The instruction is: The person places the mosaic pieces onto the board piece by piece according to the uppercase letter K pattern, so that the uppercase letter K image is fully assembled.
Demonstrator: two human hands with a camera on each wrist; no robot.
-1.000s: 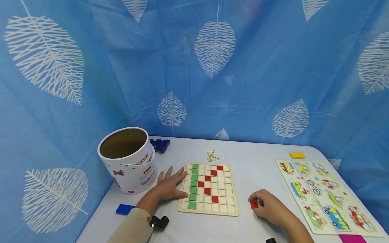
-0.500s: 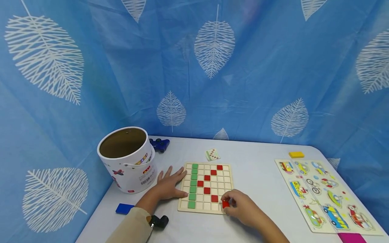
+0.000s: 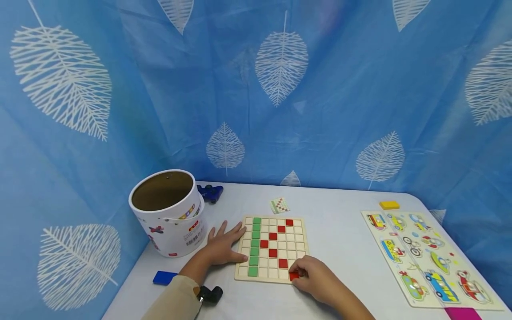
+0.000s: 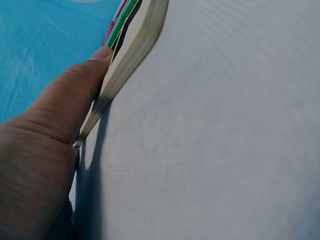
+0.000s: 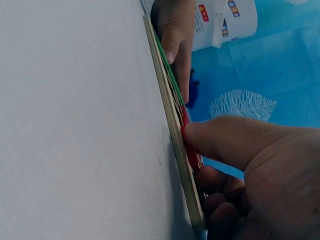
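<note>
A right hand (image 3: 316, 280) presses a red tile (image 3: 294, 276) into the wooden grid board's (image 3: 274, 249) near row, while the left hand (image 3: 222, 244) lies flat against its left edge.

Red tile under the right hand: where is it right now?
In the head view, the red tile sits in the grid board's near row, right of centre, under the right hand's fingertips.

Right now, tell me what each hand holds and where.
Right hand pinches a red tile by its edges at the grid board. Left hand rests flat against the board's left edge, holding nothing.

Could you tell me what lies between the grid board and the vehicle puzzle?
Only bare table lies between the grid board and the vehicle puzzle, as the head view shows.
</note>
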